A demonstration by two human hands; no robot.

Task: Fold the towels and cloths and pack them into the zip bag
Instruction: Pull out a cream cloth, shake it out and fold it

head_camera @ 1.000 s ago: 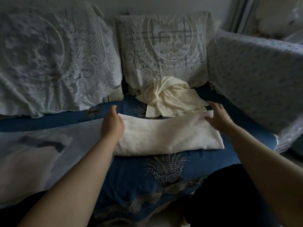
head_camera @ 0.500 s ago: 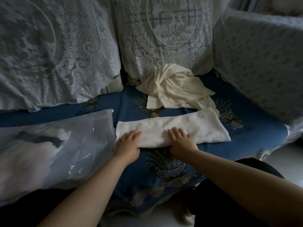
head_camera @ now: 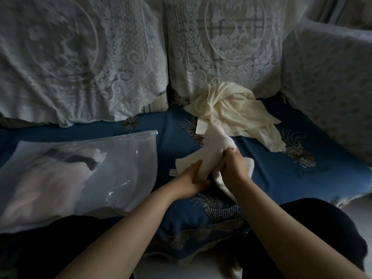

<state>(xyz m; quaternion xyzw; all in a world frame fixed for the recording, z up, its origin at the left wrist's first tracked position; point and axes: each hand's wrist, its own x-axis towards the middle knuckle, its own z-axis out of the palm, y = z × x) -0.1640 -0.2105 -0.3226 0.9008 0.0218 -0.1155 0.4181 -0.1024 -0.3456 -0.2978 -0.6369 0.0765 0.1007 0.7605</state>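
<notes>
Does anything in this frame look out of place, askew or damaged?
Nothing damaged or spilled. One cream cloth lies crumpled and unfolded at the back of the blue cushion. Both the left hand and right hand grip the white towel, mid-fold. The zip bag lies left.

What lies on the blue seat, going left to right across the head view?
Zip bag → left hand → white towel gripped by both hands → right hand → crumpled cream cloth, farther back → lace-covered armrest.
</notes>
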